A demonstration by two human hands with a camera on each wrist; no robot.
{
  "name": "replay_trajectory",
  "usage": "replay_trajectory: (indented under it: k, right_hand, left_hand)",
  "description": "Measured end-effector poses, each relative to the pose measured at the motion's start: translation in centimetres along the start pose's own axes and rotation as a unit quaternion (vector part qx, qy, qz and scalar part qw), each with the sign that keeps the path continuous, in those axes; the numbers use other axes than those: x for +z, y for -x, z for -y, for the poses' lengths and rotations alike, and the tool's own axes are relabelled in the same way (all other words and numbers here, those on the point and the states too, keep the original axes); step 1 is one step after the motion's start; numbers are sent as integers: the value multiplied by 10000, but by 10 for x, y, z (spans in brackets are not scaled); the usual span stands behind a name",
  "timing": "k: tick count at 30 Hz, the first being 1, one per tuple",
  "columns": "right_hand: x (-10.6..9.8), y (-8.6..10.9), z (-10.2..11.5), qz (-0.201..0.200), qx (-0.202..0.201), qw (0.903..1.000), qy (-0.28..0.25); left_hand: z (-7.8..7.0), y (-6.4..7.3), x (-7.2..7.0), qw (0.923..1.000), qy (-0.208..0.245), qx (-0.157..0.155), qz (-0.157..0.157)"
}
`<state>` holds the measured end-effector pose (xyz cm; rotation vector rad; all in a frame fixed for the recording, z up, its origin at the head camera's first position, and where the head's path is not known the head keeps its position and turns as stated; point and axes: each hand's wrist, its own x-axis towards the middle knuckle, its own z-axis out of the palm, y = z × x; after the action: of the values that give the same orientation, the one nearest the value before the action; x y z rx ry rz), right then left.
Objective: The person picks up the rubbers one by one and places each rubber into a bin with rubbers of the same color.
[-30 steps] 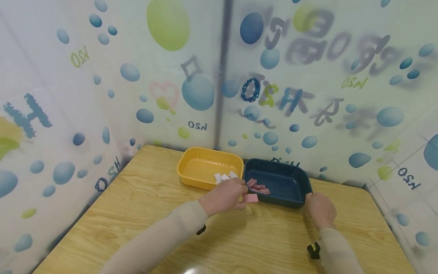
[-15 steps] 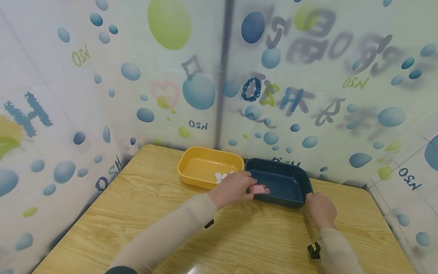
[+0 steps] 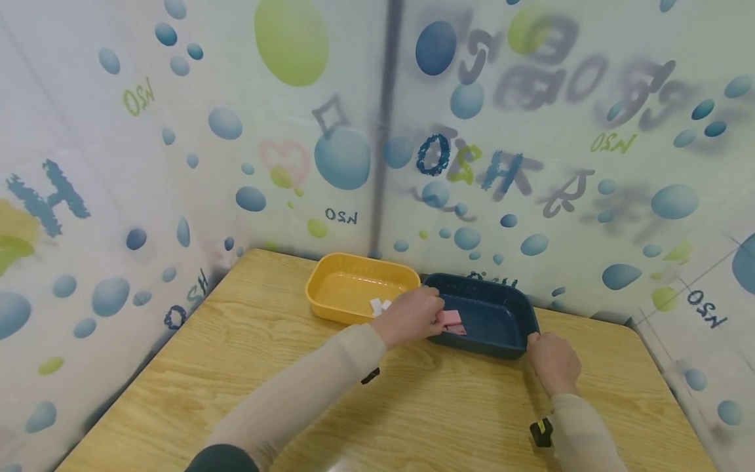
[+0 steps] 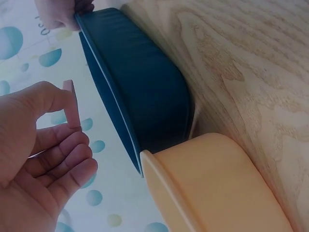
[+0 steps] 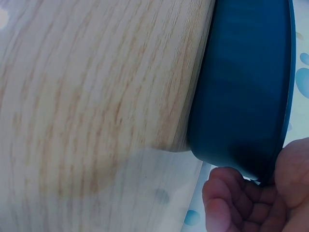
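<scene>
My left hand [image 3: 411, 316] pinches a flat pink block [image 4: 72, 104] between thumb and forefinger, its other fingers curled. It hovers over the left end of the dark blue bin [image 3: 489, 314]. Beneath the held block, part of another pink block [image 3: 457, 330] shows inside that bin; the hand hides the rest. At the bin's right front corner, my right hand [image 3: 554, 364] grips the rim, its fingers curled under the edge in the right wrist view [image 5: 246, 200].
A yellow bin [image 3: 339, 288] stands against the blue bin's left side, with white blocks [image 3: 376, 306] at its front right, partly behind my left hand. Both bins sit on a wooden table [image 3: 448, 419], near a patterned wall [image 3: 354, 223] behind.
My left hand has moved right and slightly up, carrying the pink block from in front of the blue bin to above its inside. The right hand stays at the rim.
</scene>
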<state>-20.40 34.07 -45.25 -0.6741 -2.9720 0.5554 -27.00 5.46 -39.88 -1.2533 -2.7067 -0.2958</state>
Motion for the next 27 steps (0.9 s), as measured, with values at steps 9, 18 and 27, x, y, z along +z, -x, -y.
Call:
replay_trajectory:
  k: [9, 18, 27]
  right_hand:
    - [1, 0, 0, -33, 79, 10000, -21]
    - [1, 0, 0, -52, 67, 10000, -41]
    - [1, 1, 0, -50, 42, 10000, -6]
  left_hand:
    - [-1, -14, 6, 9996, -106, -156, 218]
    - [-3, -26, 10, 9984, -291, -191, 452]
    - [-1, -37, 20, 9966, -541, -176, 593]
